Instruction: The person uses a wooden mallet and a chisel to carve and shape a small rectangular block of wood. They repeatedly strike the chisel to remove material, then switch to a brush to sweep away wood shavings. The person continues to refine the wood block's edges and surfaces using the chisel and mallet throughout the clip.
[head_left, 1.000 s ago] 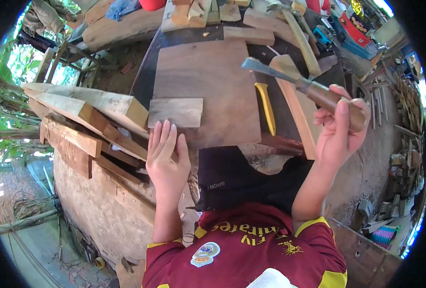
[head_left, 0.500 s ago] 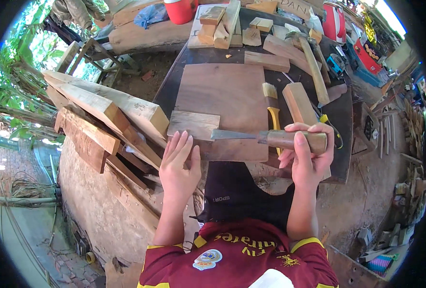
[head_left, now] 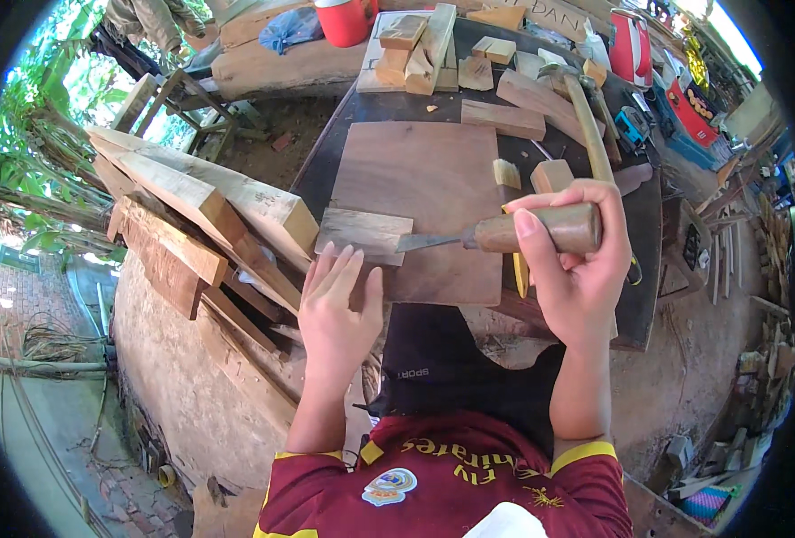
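A small flat wood piece [head_left: 362, 235] lies on the lower left of a square brown board [head_left: 424, 170]. The fingertips of my left hand [head_left: 339, 309] rest at the near edge of this piece, with the fingers stretched out. My right hand [head_left: 586, 260] is wrapped round the wooden handle of a chisel [head_left: 527, 229], whose blade points left. The blade's tip is at the right edge of the small piece; whether it presses in, I cannot tell. Just beyond my right hand are a yellow-handled brush [head_left: 507, 175] and a wood block [head_left: 553, 176], both partly hidden by it.
A hammer [head_left: 590, 130] lies on the dark table [head_left: 380, 106] at right, near more wood blocks [head_left: 503, 117]. Stacked offcuts [head_left: 432, 49] stand at the back. Thick planks [head_left: 236, 199] lean close at the left. A red toolbox [head_left: 689, 108] is at far right.
The chisel's handle end has risen and my right hand has moved up and slightly right, covering more of the block. My left hand stays nearly in place.
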`<state>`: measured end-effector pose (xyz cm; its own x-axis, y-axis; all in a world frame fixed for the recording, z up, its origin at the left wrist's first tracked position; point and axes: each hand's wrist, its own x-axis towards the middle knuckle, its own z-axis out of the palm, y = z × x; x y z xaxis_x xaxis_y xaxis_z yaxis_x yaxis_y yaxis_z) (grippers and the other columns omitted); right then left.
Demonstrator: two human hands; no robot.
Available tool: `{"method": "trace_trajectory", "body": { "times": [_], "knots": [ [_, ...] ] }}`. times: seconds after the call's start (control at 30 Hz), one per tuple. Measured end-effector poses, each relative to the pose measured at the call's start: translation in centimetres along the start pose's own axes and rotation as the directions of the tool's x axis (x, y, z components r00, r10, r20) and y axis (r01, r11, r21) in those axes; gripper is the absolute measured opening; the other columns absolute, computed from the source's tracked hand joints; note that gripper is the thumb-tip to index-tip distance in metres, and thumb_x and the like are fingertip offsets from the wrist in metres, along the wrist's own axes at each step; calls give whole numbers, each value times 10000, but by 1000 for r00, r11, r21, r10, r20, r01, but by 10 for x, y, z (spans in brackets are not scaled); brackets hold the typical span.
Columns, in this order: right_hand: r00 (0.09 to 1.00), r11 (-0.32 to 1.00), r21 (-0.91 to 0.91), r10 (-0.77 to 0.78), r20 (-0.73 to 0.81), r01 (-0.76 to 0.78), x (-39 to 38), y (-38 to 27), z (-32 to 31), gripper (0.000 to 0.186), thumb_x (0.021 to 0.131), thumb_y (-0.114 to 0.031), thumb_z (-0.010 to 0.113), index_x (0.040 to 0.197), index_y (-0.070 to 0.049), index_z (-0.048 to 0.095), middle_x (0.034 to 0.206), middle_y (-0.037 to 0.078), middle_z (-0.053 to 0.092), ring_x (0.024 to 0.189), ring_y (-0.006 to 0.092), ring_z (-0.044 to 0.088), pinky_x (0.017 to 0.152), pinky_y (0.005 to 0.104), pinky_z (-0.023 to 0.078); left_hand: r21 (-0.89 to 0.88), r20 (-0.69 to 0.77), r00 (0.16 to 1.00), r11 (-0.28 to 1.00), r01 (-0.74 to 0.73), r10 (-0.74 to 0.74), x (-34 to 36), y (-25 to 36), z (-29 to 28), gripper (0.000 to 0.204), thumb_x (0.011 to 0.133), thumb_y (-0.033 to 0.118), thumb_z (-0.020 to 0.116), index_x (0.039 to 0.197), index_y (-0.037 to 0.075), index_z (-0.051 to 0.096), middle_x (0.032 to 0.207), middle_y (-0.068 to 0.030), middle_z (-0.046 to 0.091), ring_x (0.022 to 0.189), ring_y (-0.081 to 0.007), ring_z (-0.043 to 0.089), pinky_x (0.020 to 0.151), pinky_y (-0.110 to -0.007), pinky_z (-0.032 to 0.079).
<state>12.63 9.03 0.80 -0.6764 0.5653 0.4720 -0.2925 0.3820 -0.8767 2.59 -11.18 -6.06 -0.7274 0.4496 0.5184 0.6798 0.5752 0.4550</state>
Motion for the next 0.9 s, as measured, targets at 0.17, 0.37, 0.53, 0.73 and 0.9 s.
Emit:
{"method": "trace_trajectory", "body": {
  "times": [0.17, 0.37, 0.53, 0.73, 0.9],
  "knots": [
    [997, 999, -15, 39, 66, -38, 15, -14, 9, 257, 870, -42, 688, 998, -48, 465, 905, 81, 670, 764, 38, 558, 636, 192, 449, -395, 22, 994, 914, -90, 107, 32, 58, 6, 532, 752, 107, 718, 1232, -51, 551, 1123, -251, 635, 1082, -393, 601, 918, -416, 490],
    [988, 956, -273, -68, 135, 103, 20, -27, 5, 225, 878, -97, 696, 998, -37, 515, 861, 9, 562, 745, 60, 525, 644, 222, 431, -593, 44, 962, 782, -192, 270, 90, 96, 31, 390, 690, 157, 715, 1018, -27, 613, 913, -242, 645, 814, -424, 628, 689, -457, 516],
    [975, 961, -246, -74, 209, 126, 23, -15, -23, 391, 873, -270, 697, 1130, -34, 522, 1032, 123, 617, 925, 201, 595, 763, 334, 480, -716, 201, 961, 698, 13, 188, 95, 90, 37, 186, 716, 149, 706, 747, -23, 642, 632, -180, 623, 612, -264, 647, 566, -378, 487],
    [978, 663, -720, 173, -119, -205, -42, 33, -92, 530, 839, -259, 721, 1264, -25, 507, 1172, 161, 596, 1060, 310, 571, 890, 403, 462, -768, 198, 979, 629, 120, 55, 103, 85, 18, 121, 710, 61, 705, 770, -36, 662, 611, -45, 622, 615, -40, 521, 548, -265, 448],
    [978, 530, -825, 165, -129, -198, -87, 45, -85, 653, 791, -231, 750, 1340, -32, 457, 1159, 195, 592, 1071, 385, 561, 907, 460, 457, -716, 174, 979, 696, 53, 104, 95, 92, 32, 123, 684, 65, 695, 740, -33, 647, 569, -79, 578, 571, -56, 489, 537, -263, 437]
  ]
}}
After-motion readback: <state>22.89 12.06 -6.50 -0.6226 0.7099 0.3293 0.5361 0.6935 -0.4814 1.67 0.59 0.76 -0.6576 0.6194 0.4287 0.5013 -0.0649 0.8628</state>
